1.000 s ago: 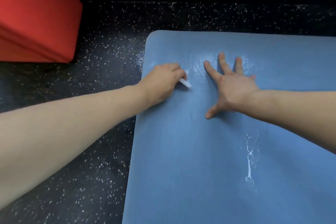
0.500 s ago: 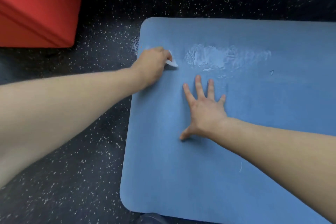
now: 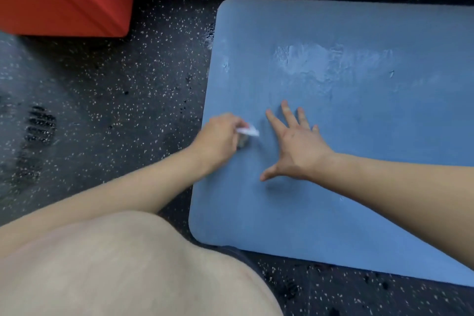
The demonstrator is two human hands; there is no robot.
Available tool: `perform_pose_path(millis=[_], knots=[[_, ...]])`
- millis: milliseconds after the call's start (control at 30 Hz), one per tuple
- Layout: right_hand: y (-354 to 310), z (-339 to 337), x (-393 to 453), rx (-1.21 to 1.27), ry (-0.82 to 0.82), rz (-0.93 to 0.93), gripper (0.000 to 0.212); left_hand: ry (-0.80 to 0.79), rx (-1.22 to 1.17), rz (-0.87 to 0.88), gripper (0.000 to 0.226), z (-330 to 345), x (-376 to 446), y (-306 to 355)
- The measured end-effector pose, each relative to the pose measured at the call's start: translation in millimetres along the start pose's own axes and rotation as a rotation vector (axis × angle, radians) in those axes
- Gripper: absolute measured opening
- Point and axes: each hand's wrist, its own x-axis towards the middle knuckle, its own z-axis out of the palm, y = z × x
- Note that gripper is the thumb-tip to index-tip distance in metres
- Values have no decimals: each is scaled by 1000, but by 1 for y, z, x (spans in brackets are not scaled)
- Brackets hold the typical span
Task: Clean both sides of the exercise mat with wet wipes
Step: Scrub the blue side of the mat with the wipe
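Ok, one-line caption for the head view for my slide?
Left hand wipes blue exercise mat with wet wipe; right hand presses flat beside it.

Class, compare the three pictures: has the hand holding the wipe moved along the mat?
Yes. The left hand with the wipe has slid from the wet patch toward the mat's near edge.

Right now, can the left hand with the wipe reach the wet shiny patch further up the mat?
Probably yes. The left hand gripping the wet wipe lies on the mat below the wet patch, with only bare mat between them; the right hand rests beside that path.
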Motion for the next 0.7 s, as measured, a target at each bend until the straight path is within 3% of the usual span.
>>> perform_pose_path(millis=[67, 200, 433, 567, 633, 700], knots=[[-7, 25, -25, -81, -31, -20, 162, 95, 50, -65, 26, 0, 10, -2], [-8, 58, -47, -180, -41, -45, 161, -104, 182, 140, 31, 40, -40, 11], [-10, 68, -63, -190, -29, -70, 152, -325, 97, 311, 33, 72, -146, 20], [-6, 56, -65, -80, 28, -122, 124, -478, 16, 259, 35, 76, -162, 22], [3, 31, -52, -13, 111, -125, 113, -538, -105, 146, 28, 70, -156, 30], [20, -9, -25, -1, 178, -91, 118, -530, -236, -19, 17, 42, -128, 41]])
